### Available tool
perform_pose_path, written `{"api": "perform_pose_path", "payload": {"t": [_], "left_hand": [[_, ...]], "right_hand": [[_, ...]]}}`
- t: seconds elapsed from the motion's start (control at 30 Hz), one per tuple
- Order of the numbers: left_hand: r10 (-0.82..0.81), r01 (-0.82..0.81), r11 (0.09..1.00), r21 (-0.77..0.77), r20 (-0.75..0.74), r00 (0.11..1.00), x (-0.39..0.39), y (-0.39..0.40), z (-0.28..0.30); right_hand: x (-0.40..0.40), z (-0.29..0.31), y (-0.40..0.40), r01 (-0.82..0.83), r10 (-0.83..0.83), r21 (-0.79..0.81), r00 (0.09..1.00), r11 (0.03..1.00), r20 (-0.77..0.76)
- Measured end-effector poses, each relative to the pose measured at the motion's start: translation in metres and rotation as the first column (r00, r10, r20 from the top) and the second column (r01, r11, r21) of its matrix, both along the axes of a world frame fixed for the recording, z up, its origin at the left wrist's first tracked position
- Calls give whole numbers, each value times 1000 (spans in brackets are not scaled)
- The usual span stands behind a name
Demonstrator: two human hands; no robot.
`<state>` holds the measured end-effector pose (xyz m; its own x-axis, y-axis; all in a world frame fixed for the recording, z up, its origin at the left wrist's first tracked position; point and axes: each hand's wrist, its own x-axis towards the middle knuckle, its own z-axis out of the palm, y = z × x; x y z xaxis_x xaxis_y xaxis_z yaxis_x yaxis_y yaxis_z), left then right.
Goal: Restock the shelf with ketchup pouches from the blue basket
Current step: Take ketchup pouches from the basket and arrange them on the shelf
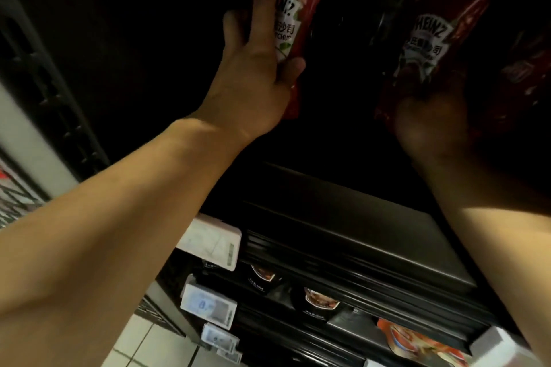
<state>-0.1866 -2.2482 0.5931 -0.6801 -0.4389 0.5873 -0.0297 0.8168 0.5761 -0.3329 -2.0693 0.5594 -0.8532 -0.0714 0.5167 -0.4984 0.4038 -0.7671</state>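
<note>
Dim, underexposed view with deep black shadows, soft blur and wide-angle edge distortion

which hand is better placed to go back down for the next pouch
Probably the left hand: its fingers lie mostly straight against its ketchup pouch. The right hand grips its own pouch from below.

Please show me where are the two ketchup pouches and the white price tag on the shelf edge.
Left ketchup pouch (301, 18): head view, red area beside its label.
Right ketchup pouch (429, 39): head view, on its label.
White price tag (210, 243): head view, middle of its face.
</note>
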Motion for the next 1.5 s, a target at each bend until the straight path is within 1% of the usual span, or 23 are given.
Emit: {"api": "perform_pose_path", "payload": {"t": [0.1,0.13,0.17,0.23,0.3,0.37,0.43,0.5,0.57,0.67,0.8,0.9,0.93,0.97,1.0,1.07,1.13,1.2,1.27,1.4,1.5], "left_hand": [[-12,12,1000,-3,102,995,-17,-14,5],[-13,15,1000,-9,144,989,-24,-19,7],[-10,14,1000,-25,172,985,-31,-24,9],[-18,25,999,-34,192,981,-48,-32,12],[-86,77,996,52,198,976,-69,-35,13],[-136,116,986,120,175,975,-89,-38,12],[-160,140,975,170,109,981,-107,-39,5],[-168,160,964,214,20,986,-119,-40,-5],[-168,171,953,252,-33,985,-128,-44,-12],[-148,154,949,275,-41,988,-134,-52,-13],[-96,97,969,225,-17,995,-133,-53,-14],[-57,53,982,179,17,998,-134,-50,-16],[-33,31,986,162,13,999,-134,-49,-17],[-6,5,990,142,8,1000,-134,-49,-17],[20,-21,992,121,8,1000,-134,-48,-18],[49,-51,995,85,23,999,-135,-48,-17],[44,-46,996,80,31,999,-137,-49,-16],[46,-48,997,68,42,998,-138,-50,-17],[41,-46,998,51,87,995,-140,-51,-17],[22,-33,998,49,212,977,-141,-50,-18],[21,-27,999,17,292,956,-142,-45,-17]], "right_hand": [[-8,-1,0,-13,23,-66,989,998,143],[-9,-2,1,-13,27,-82,985,997,169],[-8,-2,2,1,13,-84,985,996,173],[-7,-2,3,54,-47,-52,990,997,130],[-5,-1,4,94,-94,-7,993,996,71],[-3,2,3,113,-114,14,993,993,40],[-2,4,3,102,-102,12,994,995,42],[-2,3,5,63,-62,-22,997,998,49],[-1,3,6,24,-21,-46,998,999,54],[3,7,7,22,-19,-47,997,999,69],[11,17,-3,21,-24,49,998,999,61],[-2,24,-28,-52,34,240,996,969,79],[-12,26,-38,-66,39,263,994,962,106],[-20,27,-48,-87,53,265,990,960,132],[-29,28,-58,-108,73,221,984,969,161],[-42,27,-74,-93,72,109,981,990,182],[-51,22,-85,-57,43,127,993,990,109],[-57,17,-94,-64,59,152,998,986,38],[-61,15,-99,-78,73,158,997,984,33],[-63,14,-94,-24,23,236,1000,971,7],[-60,14,-84,-7,7,212,1000,977,-1]]}}
